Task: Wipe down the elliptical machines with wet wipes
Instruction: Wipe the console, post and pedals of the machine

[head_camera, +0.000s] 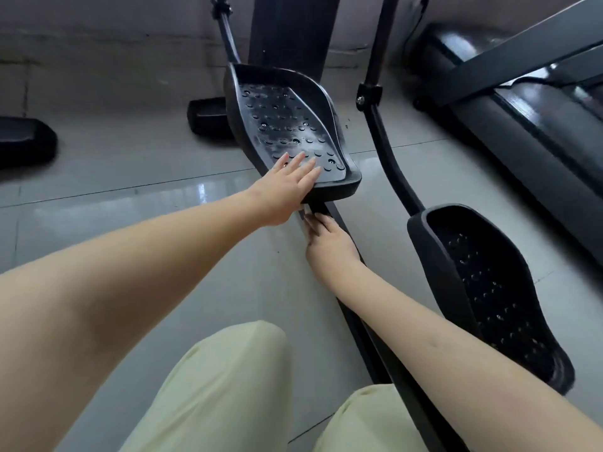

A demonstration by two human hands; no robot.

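left hand (287,187) flat on studded pedal (287,125) | right hand (329,239) touching rail (365,340) under it | tiled floor (130,177)

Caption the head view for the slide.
Left hand flat on the far elliptical pedal; right hand at the rail beneath it; no wipe clearly visible.

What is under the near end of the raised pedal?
The right hand reaches there, fingers on the black rail below the pedal. The pedal covers the rail farther on; whether a wipe is held cannot be seen.

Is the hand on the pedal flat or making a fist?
Flat: the left hand rests on the pedal with fingers straight and spread.
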